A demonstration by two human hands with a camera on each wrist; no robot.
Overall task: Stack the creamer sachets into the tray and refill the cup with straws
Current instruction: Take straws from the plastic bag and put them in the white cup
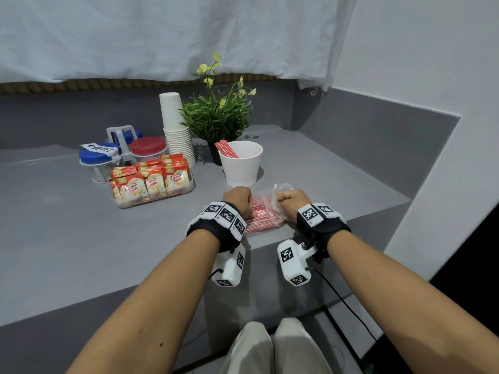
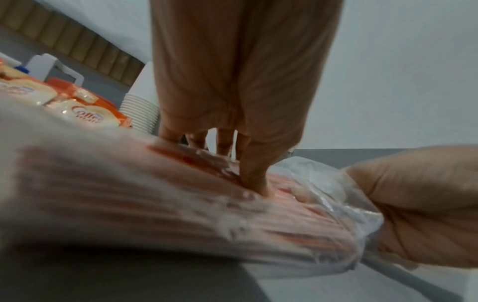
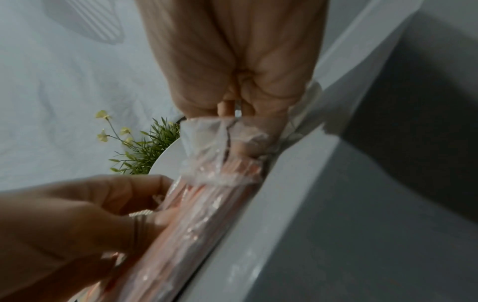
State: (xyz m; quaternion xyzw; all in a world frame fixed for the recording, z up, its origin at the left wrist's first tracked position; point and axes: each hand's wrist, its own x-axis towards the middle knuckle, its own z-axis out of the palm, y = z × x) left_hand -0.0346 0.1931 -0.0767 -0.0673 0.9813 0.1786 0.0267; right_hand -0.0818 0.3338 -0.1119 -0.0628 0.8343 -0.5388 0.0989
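Head view: left hand pins straw packet to desk, steadying it.
Right hand: grip pinched on the plastic end, probably to tear it open.

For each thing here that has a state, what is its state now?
Straw bag: lying on counter, gripped by both hands.
Left hand: pressing on the bag.
Right hand: pinching bag's plastic end.
Cup: upright, few straws inside.
Tray: full of creamer sachets.
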